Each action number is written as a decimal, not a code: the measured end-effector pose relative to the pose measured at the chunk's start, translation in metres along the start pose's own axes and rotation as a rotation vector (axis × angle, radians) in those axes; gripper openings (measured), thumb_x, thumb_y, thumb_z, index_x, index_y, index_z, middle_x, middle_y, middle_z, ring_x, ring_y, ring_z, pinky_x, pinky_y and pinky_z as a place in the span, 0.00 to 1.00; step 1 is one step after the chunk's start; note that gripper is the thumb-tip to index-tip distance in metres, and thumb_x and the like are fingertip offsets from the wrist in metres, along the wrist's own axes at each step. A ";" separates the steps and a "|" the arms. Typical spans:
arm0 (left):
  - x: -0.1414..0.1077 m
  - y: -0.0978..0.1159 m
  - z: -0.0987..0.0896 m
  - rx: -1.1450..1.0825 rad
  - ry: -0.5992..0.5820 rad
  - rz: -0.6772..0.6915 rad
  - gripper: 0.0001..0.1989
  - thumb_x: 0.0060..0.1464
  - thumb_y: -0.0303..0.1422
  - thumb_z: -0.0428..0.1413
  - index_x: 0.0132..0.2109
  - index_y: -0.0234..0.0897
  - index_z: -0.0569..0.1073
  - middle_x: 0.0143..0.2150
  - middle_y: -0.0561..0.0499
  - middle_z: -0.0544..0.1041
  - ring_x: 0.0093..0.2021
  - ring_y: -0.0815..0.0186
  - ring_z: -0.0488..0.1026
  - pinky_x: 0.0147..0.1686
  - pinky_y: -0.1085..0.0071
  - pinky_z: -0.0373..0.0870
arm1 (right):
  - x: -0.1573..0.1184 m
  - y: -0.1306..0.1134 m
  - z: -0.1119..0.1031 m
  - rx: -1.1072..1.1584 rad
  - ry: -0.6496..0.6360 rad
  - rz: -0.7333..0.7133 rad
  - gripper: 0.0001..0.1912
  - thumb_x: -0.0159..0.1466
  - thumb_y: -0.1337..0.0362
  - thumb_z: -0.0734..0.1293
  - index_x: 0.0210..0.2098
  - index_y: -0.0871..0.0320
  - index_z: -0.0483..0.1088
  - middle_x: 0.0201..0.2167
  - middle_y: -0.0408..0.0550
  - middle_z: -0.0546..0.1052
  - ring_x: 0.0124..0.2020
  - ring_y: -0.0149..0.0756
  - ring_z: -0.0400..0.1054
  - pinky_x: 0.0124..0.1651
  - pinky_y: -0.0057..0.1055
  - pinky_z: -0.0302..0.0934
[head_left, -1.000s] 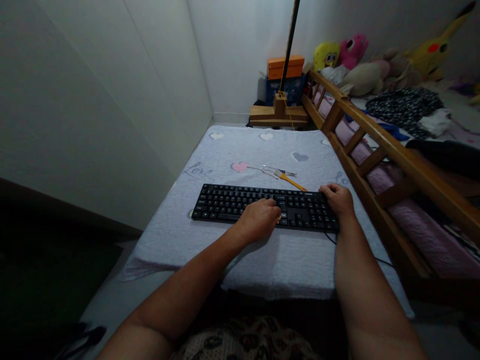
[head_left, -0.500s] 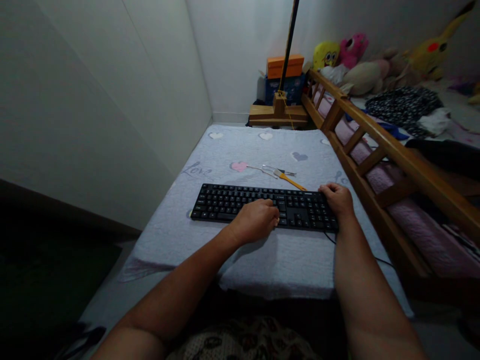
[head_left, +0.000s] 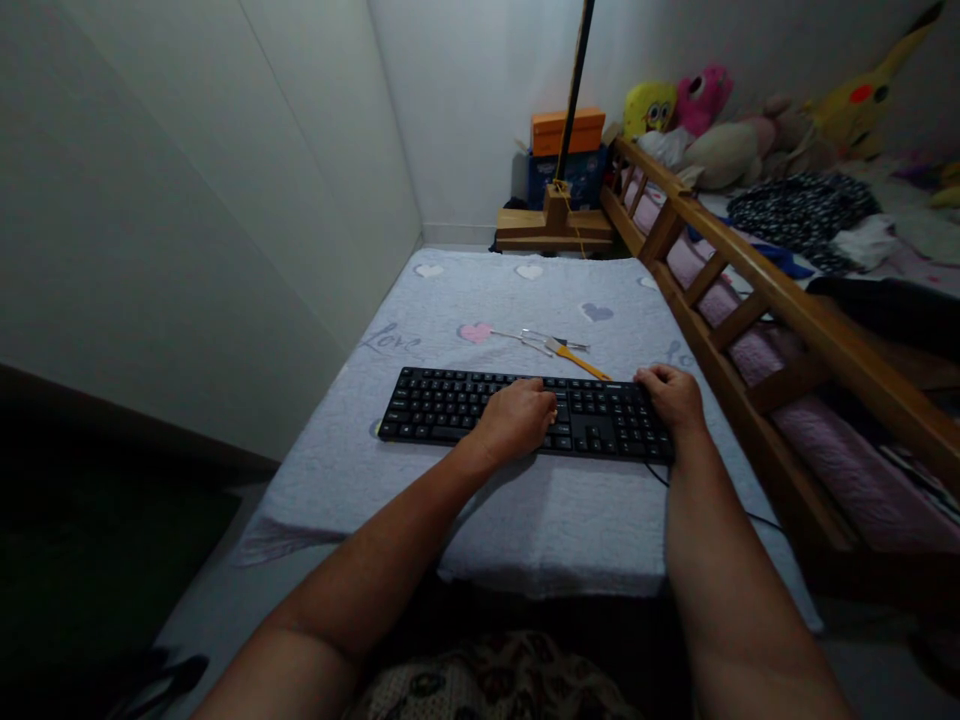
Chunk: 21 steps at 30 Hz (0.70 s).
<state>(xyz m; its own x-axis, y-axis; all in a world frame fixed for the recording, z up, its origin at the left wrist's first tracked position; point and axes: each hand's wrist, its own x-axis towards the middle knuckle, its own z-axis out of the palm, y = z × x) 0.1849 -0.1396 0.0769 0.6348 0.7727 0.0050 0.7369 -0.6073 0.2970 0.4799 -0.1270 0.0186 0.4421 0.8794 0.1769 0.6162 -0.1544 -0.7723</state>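
A black keyboard (head_left: 442,402) lies flat on the cloth-covered table, its long side running left to right. My left hand (head_left: 519,416) is over its middle, fingers curled together against the keys; whatever they may hold is hidden. At the keyboard's right end, my right hand (head_left: 671,398) is closed on the upper corner. Just behind the keyboard rest a small brush (head_left: 579,361) with an orange handle and thin metal tools (head_left: 534,343), whose exact kind I cannot make out.
A pale cloth (head_left: 480,285) with heart prints covers the table. Along the right runs a wooden bed rail (head_left: 780,310), with soft toys and clothes beyond it. Behind the table stand a wooden stand (head_left: 555,230) and an orange box (head_left: 568,130). A cable (head_left: 658,475) leaves the keyboard's near edge.
My left hand has moved slightly up over the keys, away from the near edge. My right hand keeps its hold on the keyboard's corner.
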 end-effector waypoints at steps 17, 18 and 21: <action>0.010 -0.002 -0.009 -0.076 0.062 -0.033 0.14 0.67 0.32 0.50 0.46 0.36 0.80 0.46 0.44 0.78 0.47 0.60 0.75 0.48 0.66 0.71 | 0.000 0.001 0.000 -0.010 -0.004 -0.007 0.17 0.51 0.48 0.64 0.21 0.56 0.72 0.21 0.46 0.73 0.27 0.38 0.64 0.36 0.35 0.58; 0.012 -0.002 -0.008 -0.070 0.074 -0.041 0.14 0.68 0.33 0.50 0.46 0.36 0.80 0.46 0.44 0.78 0.47 0.59 0.75 0.48 0.66 0.71 | 0.001 0.002 0.000 -0.007 -0.006 -0.005 0.17 0.51 0.48 0.64 0.21 0.56 0.72 0.21 0.46 0.73 0.27 0.38 0.65 0.36 0.35 0.58; 0.015 -0.002 -0.003 -0.045 0.073 -0.046 0.15 0.68 0.34 0.49 0.45 0.36 0.80 0.46 0.43 0.77 0.47 0.59 0.74 0.47 0.65 0.72 | 0.001 0.003 0.000 -0.002 -0.007 -0.003 0.17 0.52 0.48 0.65 0.21 0.56 0.72 0.21 0.46 0.73 0.28 0.38 0.65 0.36 0.35 0.58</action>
<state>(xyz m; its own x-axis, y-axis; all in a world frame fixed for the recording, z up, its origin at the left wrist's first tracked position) 0.1926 -0.1262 0.0791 0.5807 0.8119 0.0596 0.7527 -0.5633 0.3408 0.4827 -0.1268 0.0165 0.4356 0.8829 0.1756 0.6188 -0.1520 -0.7707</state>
